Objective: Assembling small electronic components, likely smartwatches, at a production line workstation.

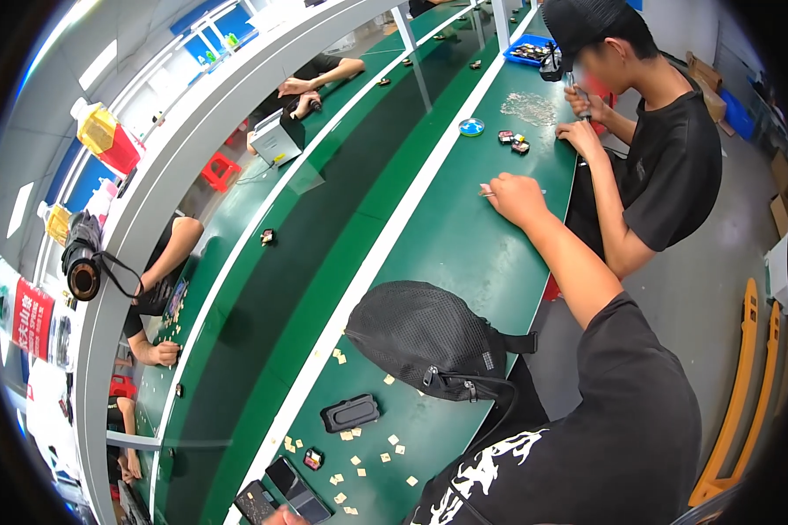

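A black mesh bag [420,337] takes up the green bench [451,254] between the two hands, to the left of the right hand [517,199], its strap and zips toward the person's body. Past the bag, on the left hand's side, lie a black oblong case [350,413], a small black-and-red part [313,458] and a scatter of tan square chips [355,460]. Above the right hand in the view are a round blue tin [471,128], a few more small dark parts [513,141] and a spread of tiny pale pieces [530,108]. A co-worker [674,157] in a black cap and shirt sits just beyond that hand on its right, both forearms over the bench edge.

The right hand rests at the bench with its fingers curled in, pinching a thin, small item [487,193]; the tip pokes out on the left side of the fingers, and the rest is hidden, so its kind cannot be told. The left hand [284,517] is mostly cut off by the lower edge; how far open it is, and whether it grips anything, cannot be told. Right beside its visible fingers lies a dark phone-like slab [298,488], with a second flat black object [256,503] just left of that.
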`<action>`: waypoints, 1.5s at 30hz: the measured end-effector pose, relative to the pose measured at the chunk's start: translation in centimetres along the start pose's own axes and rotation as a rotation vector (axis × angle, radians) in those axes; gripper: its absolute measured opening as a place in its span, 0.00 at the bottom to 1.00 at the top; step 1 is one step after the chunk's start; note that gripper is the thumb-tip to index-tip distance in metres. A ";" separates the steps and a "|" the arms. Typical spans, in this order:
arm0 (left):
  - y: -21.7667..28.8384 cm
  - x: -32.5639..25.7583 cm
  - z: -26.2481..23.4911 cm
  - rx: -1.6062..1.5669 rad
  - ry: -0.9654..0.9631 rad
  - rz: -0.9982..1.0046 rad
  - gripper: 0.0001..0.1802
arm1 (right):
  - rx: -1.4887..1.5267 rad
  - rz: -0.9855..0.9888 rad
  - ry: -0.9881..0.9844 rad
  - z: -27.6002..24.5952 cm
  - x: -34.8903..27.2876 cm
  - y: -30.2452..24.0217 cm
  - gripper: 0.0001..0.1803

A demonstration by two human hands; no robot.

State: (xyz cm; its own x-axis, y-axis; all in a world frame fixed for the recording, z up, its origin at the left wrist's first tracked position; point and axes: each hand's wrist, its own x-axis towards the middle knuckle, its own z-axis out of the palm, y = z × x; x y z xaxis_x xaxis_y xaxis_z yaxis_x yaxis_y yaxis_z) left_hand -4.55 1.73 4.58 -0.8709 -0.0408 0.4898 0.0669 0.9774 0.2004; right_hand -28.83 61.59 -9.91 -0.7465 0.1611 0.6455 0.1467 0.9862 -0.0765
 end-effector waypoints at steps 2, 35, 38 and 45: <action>5.1 4.4 -1.0 -0.454 0.095 0.313 0.07 | 0.004 0.008 -0.071 0.7 -0.1 0.5 0.15; -9.3 -17.4 3.5 0.348 -0.194 -0.250 0.17 | -0.048 -0.005 -0.003 -1.9 -3.6 -4.5 0.15; -9.0 -16.1 3.0 0.246 -0.139 -0.216 0.18 | -0.046 0.014 0.002 -3.1 -5.0 -5.7 0.15; -10.5 -16.3 6.6 0.226 0.006 -0.178 0.19 | -0.064 0.035 0.002 -3.3 -4.6 -5.9 0.15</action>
State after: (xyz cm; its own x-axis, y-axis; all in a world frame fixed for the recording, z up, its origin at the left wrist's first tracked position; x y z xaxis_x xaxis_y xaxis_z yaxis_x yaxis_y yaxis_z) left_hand 5.74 -6.49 -11.05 -0.8561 -0.2161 0.4695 -0.1973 0.9762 0.0896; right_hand -24.10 54.88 -9.90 -0.7389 0.1948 0.6451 0.2137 0.9756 -0.0499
